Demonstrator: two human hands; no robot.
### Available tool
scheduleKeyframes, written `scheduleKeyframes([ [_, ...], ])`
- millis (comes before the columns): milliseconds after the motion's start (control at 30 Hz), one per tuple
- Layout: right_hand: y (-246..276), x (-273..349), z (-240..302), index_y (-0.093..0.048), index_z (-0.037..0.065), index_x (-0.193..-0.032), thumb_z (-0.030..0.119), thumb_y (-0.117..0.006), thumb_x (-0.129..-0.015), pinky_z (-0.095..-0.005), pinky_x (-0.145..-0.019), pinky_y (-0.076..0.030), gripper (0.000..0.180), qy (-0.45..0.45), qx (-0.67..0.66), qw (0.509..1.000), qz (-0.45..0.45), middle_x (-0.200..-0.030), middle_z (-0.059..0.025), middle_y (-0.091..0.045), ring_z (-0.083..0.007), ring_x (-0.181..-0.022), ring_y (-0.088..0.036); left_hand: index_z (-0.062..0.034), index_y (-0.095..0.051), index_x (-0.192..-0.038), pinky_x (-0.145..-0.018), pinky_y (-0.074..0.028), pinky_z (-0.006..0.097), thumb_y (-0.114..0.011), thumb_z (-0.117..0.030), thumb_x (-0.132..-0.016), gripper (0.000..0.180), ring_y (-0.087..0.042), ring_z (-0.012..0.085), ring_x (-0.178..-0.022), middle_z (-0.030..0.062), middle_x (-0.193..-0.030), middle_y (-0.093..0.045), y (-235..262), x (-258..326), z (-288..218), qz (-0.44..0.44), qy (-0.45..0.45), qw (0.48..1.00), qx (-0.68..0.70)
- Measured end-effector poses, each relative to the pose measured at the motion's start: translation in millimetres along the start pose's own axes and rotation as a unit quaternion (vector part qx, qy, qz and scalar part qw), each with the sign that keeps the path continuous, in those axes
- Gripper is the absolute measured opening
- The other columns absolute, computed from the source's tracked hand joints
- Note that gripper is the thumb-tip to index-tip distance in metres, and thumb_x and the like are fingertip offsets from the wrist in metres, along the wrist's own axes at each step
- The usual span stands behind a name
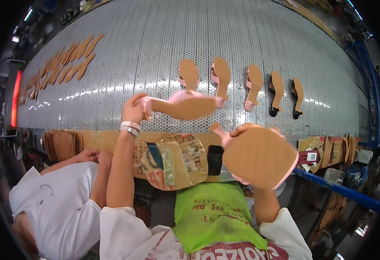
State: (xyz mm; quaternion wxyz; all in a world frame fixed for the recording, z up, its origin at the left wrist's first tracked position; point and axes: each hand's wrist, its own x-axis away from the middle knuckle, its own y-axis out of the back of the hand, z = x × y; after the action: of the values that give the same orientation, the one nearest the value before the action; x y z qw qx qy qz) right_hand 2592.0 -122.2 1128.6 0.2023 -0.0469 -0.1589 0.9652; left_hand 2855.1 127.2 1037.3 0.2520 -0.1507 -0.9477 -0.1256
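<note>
My left hand (134,108) is closed round the heel end of a pink heeled sandal (190,108), held sideways over the metal work surface with its tan sole turned up. A second pink heeled sandal (261,158) is in my right hand (245,128), close to the camera, its broad tan sole facing up. That sole hides most of the hand; a few fingers show at its far edge, near the heel. Beyond my hands, pink sandals (254,82) and black sandals (276,86) lie in a row, soles up.
Tan sole pieces (60,65) lie in rows on the perforated metal surface (146,52) at far left. A taped cardboard piece (177,164) sits at the near edge. At left a co-worker in a white shirt (60,208) works; a red phone (309,157) lies at right.
</note>
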Motion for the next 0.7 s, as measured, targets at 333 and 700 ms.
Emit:
scheduleKeyframes([
  [333, 6.2, 55.3, -74.4, -0.041, 0.004, -0.125, 0.037, -0.045, -0.097, -0.035, -0.086, -0.051, 0.043, -0.293, -0.212, 0.909, -0.207, -0.104, -0.0098, -0.059, -0.0191, -0.103, -0.058, -0.0026, -0.058, -0.118, -0.07, -0.052, 0.035, -0.065, -0.016, -0.08, 0.041, -0.061, 0.0274, -0.08, 0.0146, -0.096, -0.061, 22.5, -144.2, 143.7, -0.109, 0.082, 0.988, -0.077],
  [700, 62.1, 169.9, -41.7, -0.007, 0.008, -0.148, 0.004, -0.076, -0.071, -0.0338, -0.084, -0.05, 0.103, -0.457, -0.108, 0.878, -0.095, -0.12, -0.0195, -0.055, -0.022, -0.103, -0.059, 0.0038, -0.057, -0.113, -0.076, -0.05, 0.037, -0.063, -0.019, -0.079, 0.041, -0.066, 0.0289, -0.085, 0.022, -0.102, -0.065, -18.6, -171.2, 167.2, -0.058, -0.202, 0.935, -0.286],
])
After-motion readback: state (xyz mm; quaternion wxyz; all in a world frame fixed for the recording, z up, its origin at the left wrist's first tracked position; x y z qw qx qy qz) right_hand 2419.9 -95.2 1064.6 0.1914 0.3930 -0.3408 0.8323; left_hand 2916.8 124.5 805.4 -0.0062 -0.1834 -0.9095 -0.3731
